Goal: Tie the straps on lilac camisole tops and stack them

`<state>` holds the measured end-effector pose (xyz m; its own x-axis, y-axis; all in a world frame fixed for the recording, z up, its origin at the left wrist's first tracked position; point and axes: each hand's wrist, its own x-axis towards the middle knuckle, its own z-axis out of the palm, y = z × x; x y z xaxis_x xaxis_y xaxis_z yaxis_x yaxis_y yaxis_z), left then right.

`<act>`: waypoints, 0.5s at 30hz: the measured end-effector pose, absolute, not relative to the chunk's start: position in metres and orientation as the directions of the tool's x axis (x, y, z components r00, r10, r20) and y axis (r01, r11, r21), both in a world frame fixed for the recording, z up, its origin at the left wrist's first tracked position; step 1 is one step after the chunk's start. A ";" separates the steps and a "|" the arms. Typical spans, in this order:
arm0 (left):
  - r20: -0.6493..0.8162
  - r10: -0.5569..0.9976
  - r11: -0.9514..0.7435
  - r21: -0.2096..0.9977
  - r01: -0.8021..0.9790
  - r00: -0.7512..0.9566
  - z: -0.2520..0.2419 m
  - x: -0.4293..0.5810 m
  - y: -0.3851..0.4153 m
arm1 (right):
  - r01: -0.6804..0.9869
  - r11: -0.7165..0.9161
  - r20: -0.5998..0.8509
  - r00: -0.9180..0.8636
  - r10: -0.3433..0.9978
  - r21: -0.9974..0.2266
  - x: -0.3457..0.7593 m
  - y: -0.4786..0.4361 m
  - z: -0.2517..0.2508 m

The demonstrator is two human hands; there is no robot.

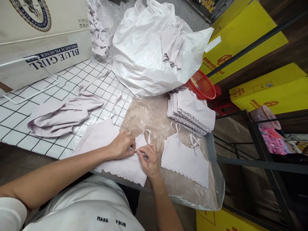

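Observation:
A pale lilac fabric pouch [125, 166] with a scalloped edge lies on the plastic-covered table [154, 118] right in front of me. My left hand [123, 144] and my right hand [149, 158] meet over its upper edge, both pinching its thin drawstring [147, 134], which loops up beyond my fingers. A second, similar pouch [185, 158] with two tied strings lies flat just right of my right hand. Behind that one sits a neat stack of folded pouches [192, 112].
A big white plastic bag [149, 54] holding more fabric stands at the back. Loose lilac cloth [62, 115] lies on a white grid sheet [21, 109] at left, beside a cardboard box [43, 35]. A red basket [203, 85] and yellow boxes [245, 41] are at right.

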<state>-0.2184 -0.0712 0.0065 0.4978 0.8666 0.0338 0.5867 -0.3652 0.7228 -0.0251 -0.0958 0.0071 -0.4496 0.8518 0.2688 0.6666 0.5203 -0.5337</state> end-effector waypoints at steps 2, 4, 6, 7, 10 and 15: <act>0.039 0.866 -0.371 0.719 0.587 0.499 0.006 -0.219 -0.071 | 0.670 0.523 0.263 -0.457 0.850 -0.526 -0.025 -0.095 0.006; 0.023 0.868 -0.359 0.719 0.596 0.496 0.007 -0.219 -0.071 | 0.672 0.529 0.256 -0.468 0.846 -0.519 -0.023 -0.094 0.005; 0.003 0.869 -0.345 0.721 0.601 0.496 0.009 -0.219 -0.071 | 0.671 0.531 0.249 -0.475 0.844 -0.518 -0.022 -0.094 0.004; -0.004 0.867 -0.341 0.723 0.601 0.498 0.009 -0.219 -0.071 | 0.671 0.530 0.245 -0.477 0.844 -0.519 -0.022 -0.094 0.003; -0.008 0.865 -0.340 0.727 0.596 0.502 0.010 -0.219 -0.071 | 0.659 0.536 0.243 -0.487 0.839 -0.528 -0.021 -0.093 0.004; 0.013 0.864 -0.350 0.735 0.581 0.503 0.009 -0.219 -0.071 | 0.659 0.559 0.238 -0.517 0.823 -0.504 -0.019 -0.092 0.009</act>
<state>-0.2193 -0.0709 0.0086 0.5034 0.8639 0.0134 0.5812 -0.3501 0.7346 -0.0192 -0.0916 0.0086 -0.5166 0.8225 0.2378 0.6586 0.5592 -0.5035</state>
